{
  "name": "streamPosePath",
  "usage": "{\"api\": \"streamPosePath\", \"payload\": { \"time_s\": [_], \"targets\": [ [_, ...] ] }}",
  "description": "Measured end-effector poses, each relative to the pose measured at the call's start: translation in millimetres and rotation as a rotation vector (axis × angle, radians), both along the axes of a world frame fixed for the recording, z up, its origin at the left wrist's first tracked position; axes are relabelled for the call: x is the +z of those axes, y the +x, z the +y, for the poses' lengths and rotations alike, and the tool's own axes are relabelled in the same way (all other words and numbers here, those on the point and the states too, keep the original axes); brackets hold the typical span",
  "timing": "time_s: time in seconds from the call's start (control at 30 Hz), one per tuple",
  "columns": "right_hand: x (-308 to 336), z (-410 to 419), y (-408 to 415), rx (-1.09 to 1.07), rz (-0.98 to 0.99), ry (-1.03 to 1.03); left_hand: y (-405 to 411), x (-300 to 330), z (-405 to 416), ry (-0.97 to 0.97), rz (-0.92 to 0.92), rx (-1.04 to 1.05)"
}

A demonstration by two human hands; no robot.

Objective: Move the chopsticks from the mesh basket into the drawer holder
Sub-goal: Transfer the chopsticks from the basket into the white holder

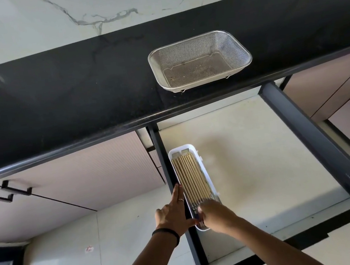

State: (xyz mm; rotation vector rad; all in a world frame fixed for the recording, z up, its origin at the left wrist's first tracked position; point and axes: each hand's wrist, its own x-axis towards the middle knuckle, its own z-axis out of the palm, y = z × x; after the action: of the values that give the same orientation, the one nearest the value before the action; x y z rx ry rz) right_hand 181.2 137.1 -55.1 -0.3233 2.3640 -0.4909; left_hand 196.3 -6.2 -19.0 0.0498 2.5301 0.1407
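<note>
Both forearms reach in from the near edge toward the open drawer (pixel 263 165). The left hand (pixel 175 212) wears a dark band at the wrist and a ring on one finger; it lies flat and open, fingers straight and together, pressed along the outer left wall of the white drawer holder (pixel 207 168), with the thumb spread toward the holder's near end. It grips nothing. The right hand (pixel 213 214) sits over the near end of the holder, fingers curled down onto the dark-tipped ends of the chopsticks (pixel 192 179); whether it pinches them or only rests on them cannot be told.

The holder lies lengthwise against the left edge of the drawer, near its front left corner. The chopsticks lie in it side by side in a neat pale row, parallel to its long walls, filling most of its length. The rest of the cream drawer floor is bare.

Farther back, above the drawer, the black tabletop (pixel 54 99) carries the mesh basket (pixel 200 60), set close to the tabletop's front edge. The basket stands level on small wire feet, with no chopsticks in it. Behind the tabletop rises a white marbled wall (pixel 86 8).
</note>
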Motion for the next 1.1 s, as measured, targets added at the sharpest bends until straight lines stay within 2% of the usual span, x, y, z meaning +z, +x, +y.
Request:
{"api": "streamPosePath", "payload": {
  "time_s": [0.07, 0.2, 0.47, 0.63, 1.1],
  "targets": [
    [-2, 2, -2, -0.085, 0.093, -0.077, 0, -1, 0, 0.009, -0.004, 0.007],
    [-11, -2, -8, 0.073, 0.224, -0.061, 0, -1, 0, 0.013, 0.003, 0.021],
    [-32, -18, -4, 0.124, 0.252, -0.007, 1, 0, 1, 0.005, 0.016, 0.039],
    [-43, -15, -1, 0.128, 0.255, -0.044, 2, 1, 1, 0.019, 0.016, 0.044],
    [-46, -17, -7, 0.105, 0.164, -0.035, 2, -3, 0, 0.007, 0.006, 0.030]
  ]
}}
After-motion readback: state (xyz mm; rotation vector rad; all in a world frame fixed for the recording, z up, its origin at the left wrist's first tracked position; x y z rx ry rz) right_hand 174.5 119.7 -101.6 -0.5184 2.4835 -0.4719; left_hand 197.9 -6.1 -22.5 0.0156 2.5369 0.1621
